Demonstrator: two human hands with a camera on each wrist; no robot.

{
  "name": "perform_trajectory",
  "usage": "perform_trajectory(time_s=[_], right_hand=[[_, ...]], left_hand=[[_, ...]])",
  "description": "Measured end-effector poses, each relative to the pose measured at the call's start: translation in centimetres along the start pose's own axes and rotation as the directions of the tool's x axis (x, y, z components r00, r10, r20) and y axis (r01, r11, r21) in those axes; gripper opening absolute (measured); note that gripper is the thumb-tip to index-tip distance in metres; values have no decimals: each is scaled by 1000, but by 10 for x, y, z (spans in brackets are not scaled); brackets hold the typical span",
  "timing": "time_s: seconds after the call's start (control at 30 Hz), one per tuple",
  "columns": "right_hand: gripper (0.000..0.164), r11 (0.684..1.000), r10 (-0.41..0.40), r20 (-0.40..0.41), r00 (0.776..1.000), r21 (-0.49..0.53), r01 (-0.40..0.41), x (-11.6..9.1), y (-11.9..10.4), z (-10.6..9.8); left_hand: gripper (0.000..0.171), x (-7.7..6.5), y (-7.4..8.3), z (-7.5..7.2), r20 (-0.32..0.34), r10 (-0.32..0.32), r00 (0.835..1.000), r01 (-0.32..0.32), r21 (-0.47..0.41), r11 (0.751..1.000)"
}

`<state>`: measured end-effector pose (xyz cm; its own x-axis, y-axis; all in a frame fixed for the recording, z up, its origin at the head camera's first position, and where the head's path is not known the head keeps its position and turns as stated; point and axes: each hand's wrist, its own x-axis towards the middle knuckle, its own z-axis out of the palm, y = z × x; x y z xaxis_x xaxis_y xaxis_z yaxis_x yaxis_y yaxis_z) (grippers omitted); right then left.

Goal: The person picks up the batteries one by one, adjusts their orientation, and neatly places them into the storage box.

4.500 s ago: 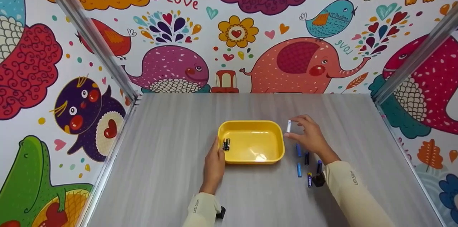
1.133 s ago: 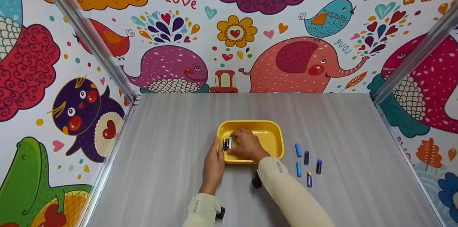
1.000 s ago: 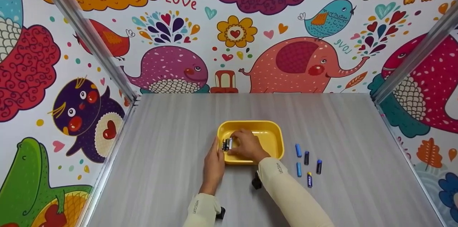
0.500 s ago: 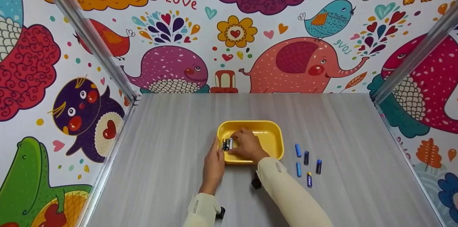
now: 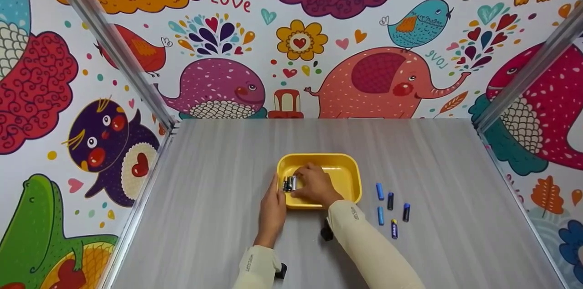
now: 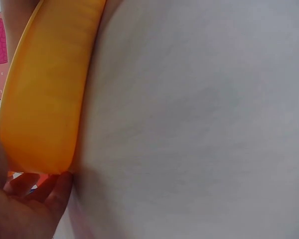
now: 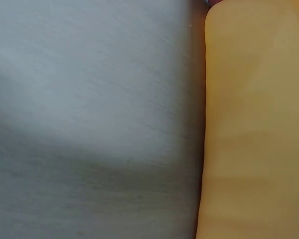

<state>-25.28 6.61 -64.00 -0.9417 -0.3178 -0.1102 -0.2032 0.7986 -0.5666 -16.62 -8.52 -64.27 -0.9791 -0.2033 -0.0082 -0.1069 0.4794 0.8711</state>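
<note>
Busy at a yellow tray [image 5: 344, 178].
The left hand [image 5: 272, 207] grips its end; inside, the right hand [image 5: 315, 185] pinches a white battery [image 5: 294, 183] beside dark batteries [image 5: 289, 184].

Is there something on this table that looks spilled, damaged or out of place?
Nothing stands out. The yellow tray sits upright on the table; five batteries lie loosely beside it, slightly unaligned, with no visible spill or damage.

Cartoon-print walls [image 5: 248, 33]; silvery posts [image 5: 114, 43]; grey table [image 5: 214, 193]
</note>
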Motion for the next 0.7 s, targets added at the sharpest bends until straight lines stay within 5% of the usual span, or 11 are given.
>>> perform_trajectory(time_s=[0.43, 0.7], right_hand=[[59, 999, -44, -16, 999, -14, 44, -1, 2, 0], [70, 988, 43, 32, 999, 150, -47, -1, 1, -7]], left_hand=[[54, 0, -2, 1, -18, 25, 1000, -25, 19, 1000], [55, -1, -1, 1, -10, 22, 1000, -22, 5, 1000]])
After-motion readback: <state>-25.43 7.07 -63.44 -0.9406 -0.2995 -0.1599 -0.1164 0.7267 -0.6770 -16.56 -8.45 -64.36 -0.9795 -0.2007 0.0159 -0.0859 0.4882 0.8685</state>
